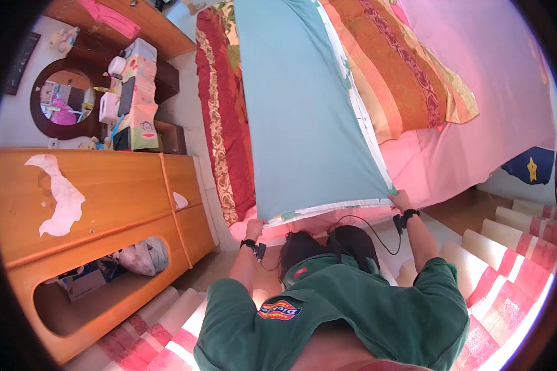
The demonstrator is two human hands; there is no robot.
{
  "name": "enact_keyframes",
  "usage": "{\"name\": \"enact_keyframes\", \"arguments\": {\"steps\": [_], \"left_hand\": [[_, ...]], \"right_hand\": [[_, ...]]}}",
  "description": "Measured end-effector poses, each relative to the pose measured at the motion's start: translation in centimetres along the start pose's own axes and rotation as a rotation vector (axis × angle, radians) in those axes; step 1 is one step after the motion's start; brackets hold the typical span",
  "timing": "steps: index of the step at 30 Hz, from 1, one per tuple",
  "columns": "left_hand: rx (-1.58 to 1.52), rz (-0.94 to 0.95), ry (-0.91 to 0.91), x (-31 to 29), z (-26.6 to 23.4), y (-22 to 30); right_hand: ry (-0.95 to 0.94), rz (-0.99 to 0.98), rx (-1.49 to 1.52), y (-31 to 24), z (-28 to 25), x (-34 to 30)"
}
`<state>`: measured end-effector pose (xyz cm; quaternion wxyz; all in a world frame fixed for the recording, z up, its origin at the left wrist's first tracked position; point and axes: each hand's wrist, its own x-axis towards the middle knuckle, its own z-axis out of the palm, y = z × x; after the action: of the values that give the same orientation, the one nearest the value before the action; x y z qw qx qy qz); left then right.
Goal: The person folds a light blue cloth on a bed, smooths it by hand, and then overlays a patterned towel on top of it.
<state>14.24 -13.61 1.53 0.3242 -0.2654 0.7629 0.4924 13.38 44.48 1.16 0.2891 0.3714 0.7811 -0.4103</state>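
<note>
A long blue-grey bed sheet point(306, 117) with a white, leaf-patterned border lies spread over the bed, its near edge pulled fairly straight across in front of me. My left hand point(255, 228) is closed on the near left corner of this sheet. At the near right corner, my right hand point(400, 200) grips the patterned border. Both wrists wear black bands with small devices, and a dark cable loops near the right one. Under the sheet, a red and orange patterned quilt point(408, 68) shows on both sides. A pink bedsheet point(439, 161) covers the bed beneath it.
An orange wooden cabinet point(114, 179) with torn paper and an oval opening stands at the left. Beyond it are a round mirror point(62, 99) and a dresser with small items. Red-and-cream striped curtains point(489, 266) hang close behind me on both sides.
</note>
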Motion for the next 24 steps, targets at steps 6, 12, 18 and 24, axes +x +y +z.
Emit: {"name": "enact_keyframes", "arguments": {"steps": [6,12,18,24], "left_hand": [[0.143,-0.261,-0.006,-1.4,3.0,-5.6],[0.649,0.027,-0.021,4.1,3.0,-12.2],[0.451,-0.141,0.125,6.0,8.1,-9.0],[0.345,-0.055,0.111,9.9,8.8,-10.2]], "right_hand": [[0.056,0.153,-0.009,6.1,1.8,-1.3],[0.054,0.17,-0.024,6.1,3.9,0.7],[0.026,0.226,-0.084,9.8,4.6,6.3],[-0.054,0.246,-0.28,10.4,7.6,10.5]]}}
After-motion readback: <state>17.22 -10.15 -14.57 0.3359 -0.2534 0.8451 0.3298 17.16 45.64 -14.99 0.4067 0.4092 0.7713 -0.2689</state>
